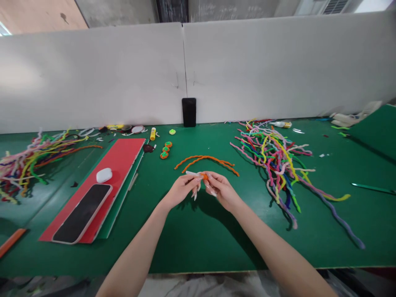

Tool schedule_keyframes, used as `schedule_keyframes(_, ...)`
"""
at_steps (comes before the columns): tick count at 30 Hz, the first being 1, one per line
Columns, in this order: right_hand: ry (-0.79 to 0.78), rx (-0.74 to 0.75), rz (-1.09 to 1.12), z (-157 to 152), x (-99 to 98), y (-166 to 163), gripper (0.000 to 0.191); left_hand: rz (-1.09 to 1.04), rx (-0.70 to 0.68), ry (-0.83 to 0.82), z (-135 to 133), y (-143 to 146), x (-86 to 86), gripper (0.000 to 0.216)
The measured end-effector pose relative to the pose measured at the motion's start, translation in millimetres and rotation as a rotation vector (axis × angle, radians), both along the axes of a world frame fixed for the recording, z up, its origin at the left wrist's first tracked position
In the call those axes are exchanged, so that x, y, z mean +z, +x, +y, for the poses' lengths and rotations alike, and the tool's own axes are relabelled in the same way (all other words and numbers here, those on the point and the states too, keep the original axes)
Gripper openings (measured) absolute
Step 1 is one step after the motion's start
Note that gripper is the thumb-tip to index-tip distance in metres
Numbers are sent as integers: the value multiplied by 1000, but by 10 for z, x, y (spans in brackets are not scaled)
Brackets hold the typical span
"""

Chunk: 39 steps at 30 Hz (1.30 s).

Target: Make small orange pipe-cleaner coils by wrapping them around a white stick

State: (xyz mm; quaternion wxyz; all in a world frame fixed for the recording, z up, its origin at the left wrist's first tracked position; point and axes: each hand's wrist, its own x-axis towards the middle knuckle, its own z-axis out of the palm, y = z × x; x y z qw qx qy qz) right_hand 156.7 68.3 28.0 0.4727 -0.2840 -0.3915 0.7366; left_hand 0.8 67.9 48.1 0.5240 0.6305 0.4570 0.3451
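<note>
In front of me my left hand (180, 190) and my right hand (225, 191) meet above the green table. A thin white stick (191, 173) is pinched in the left fingers and points to the left. A small bundle of orange pipe cleaner (204, 176), seemingly wound around the stick's right end, sits between both hands with my right fingertips closed on it. Fingers partly hide where the two join. Just beyond lie two long, bent orange pipe cleaners (213, 158). Farther left stand three small orange-and-green pumpkin shapes (166, 149) in a row.
On the right is a heap of coloured pipe cleaners (278, 161); another pile (27, 165) lies at far left. A red folder (123, 159) carries a phone (82, 214) and white case (104, 175). A black phone (189, 112) leans against the white partition (247, 70). A glue stick (152, 134) stands nearby.
</note>
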Motion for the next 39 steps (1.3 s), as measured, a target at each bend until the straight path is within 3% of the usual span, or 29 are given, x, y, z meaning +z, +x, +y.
schedule_keyframes(11,-99,96,191,-12,-28,5,19,-560,-95,-306,-55,50,-28,23)
schedule_keyframes(18,-77,145,150,-38,45,30,36,-761,-121,-375,-62,136,-90,23)
schedule_keyframes(28,-22,184,100,-30,53,49,40,-603,-8,-381,-11,70,-83,25)
schedule_keyframes(35,-91,296,163,-24,45,75,43,-580,12,-383,-36,139,-157,26)
schedule_keyframes(39,-111,240,138,-23,28,37,38,-528,119,-350,-36,191,-187,26)
